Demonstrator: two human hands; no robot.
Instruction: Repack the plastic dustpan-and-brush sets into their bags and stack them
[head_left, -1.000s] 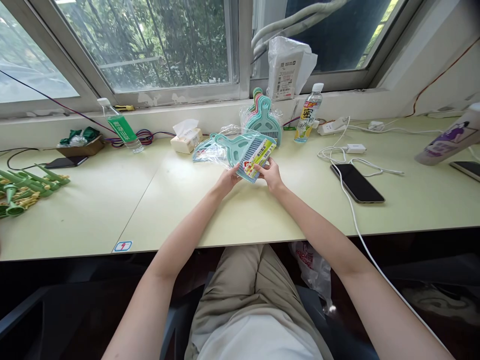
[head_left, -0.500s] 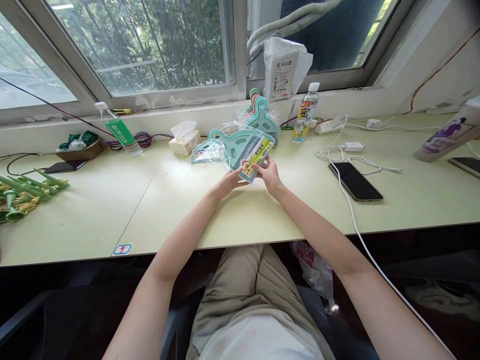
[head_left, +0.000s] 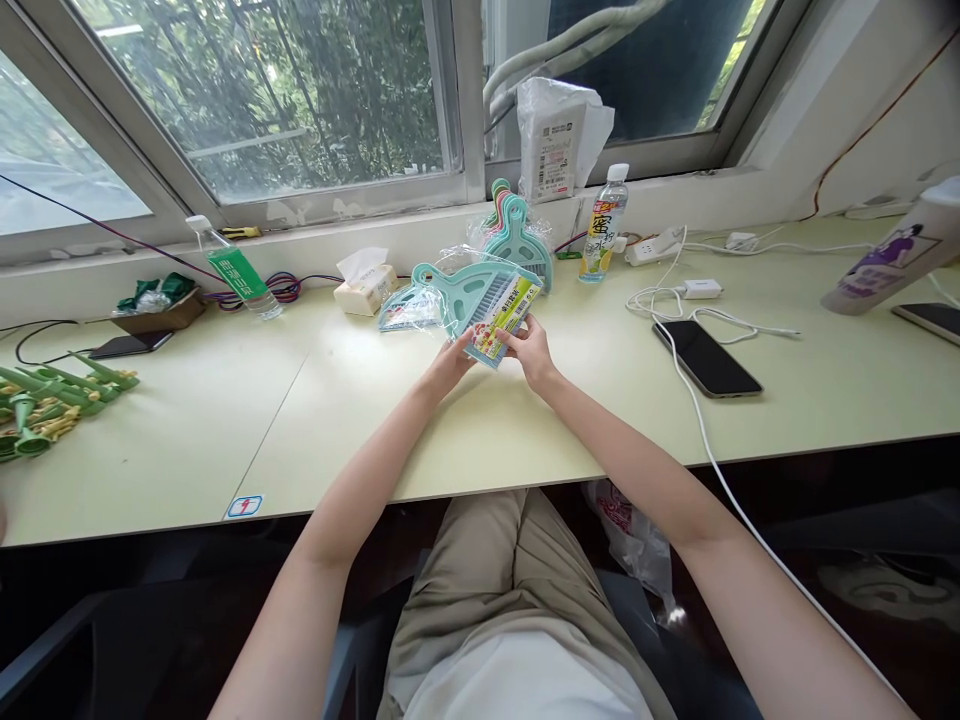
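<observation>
Both hands grip one mint-green dustpan set [head_left: 459, 292] in clear film, just above the centre of the frame. My left hand [head_left: 448, 366] holds the lower left edge; my right hand [head_left: 529, 350] pinches the lower right side at the printed label [head_left: 510, 312]. The set is tilted, handle toward the upper left, label facing the camera.

Current operation, as I judge it: two-handed support of the wrapped set. Handling note: any change of angle calls for coordinated grips, since the film looks loose and slippery.

Adjacent items: a second wrapped set [head_left: 411, 310] lies behind and left of the held one. A nested stack of dustpans [head_left: 516, 232] leans against the wall at upper centre. A tissue pack [head_left: 366, 292] sits left of these.

Surface: pale green-yellow surface [head_left: 187, 420], seam at left of centre. Green and yellow plastic pieces [head_left: 52, 400] occupy the left edge; a green-labelled bottle [head_left: 238, 272] leans at upper left. A yellow-labelled bottle [head_left: 599, 238] stands upright right of the stack. A dark phone [head_left: 707, 358] lies at right, a white cable [head_left: 700, 415] passing over its edge.

Room: windows [head_left: 300, 90] span the top of the frame, foliage outside.
</observation>
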